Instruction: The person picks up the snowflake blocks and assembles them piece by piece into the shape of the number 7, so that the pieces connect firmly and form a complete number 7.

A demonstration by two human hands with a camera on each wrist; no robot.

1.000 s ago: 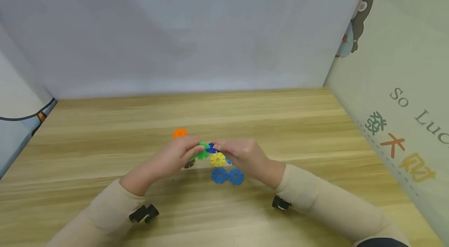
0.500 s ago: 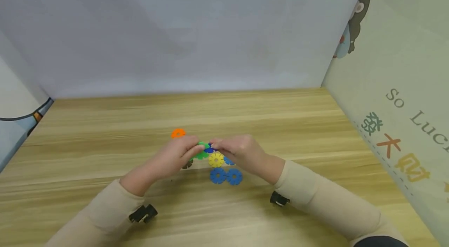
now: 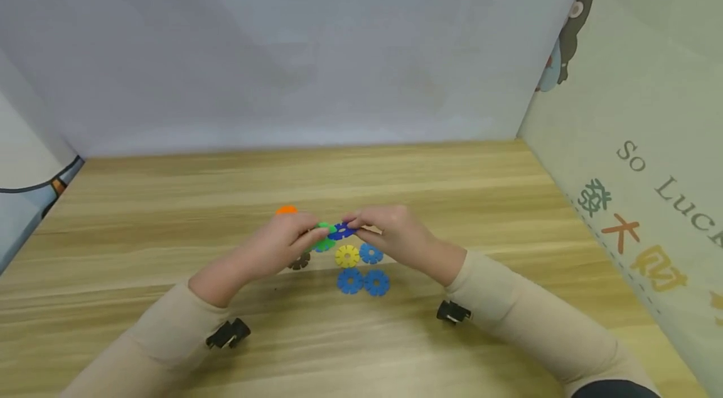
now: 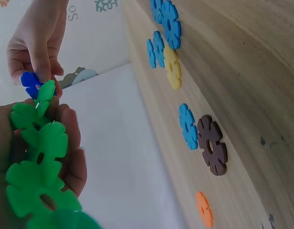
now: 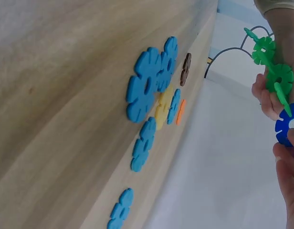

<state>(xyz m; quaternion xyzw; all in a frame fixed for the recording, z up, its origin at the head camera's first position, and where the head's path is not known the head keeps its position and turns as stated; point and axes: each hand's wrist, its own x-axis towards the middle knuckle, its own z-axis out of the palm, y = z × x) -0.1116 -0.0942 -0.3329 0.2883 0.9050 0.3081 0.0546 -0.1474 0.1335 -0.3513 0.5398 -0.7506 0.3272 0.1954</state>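
My left hand [image 3: 257, 253] grips a chain of several interlocked green notched plastic discs [image 4: 51, 143], which runs along the palm in the left wrist view. Between thumb and fingers, my right hand [image 3: 403, 238] pinches a dark blue notched disc [image 5: 282, 128]. The blue disc meets the end green disc of the chain, their edges overlapping at the notches. Both hands are raised over the wooden table [image 3: 169, 197], fingertips close together. In the head view, the left fingers hide much of the green chain.
Loose discs lie flat below the hands: a yellow one [image 3: 341, 256], several light blue ones [image 3: 344, 285], a brown one [image 3: 299, 263] and an orange one [image 3: 287, 209]. A pale wall [image 3: 310, 71] closes off the back, and a printed panel [image 3: 649, 103] stands on the right.
Both hands have lifted slightly. The right fingers have shifted on the dark blue disc, so more of it shows, and a light blue disc below has come fully into view.
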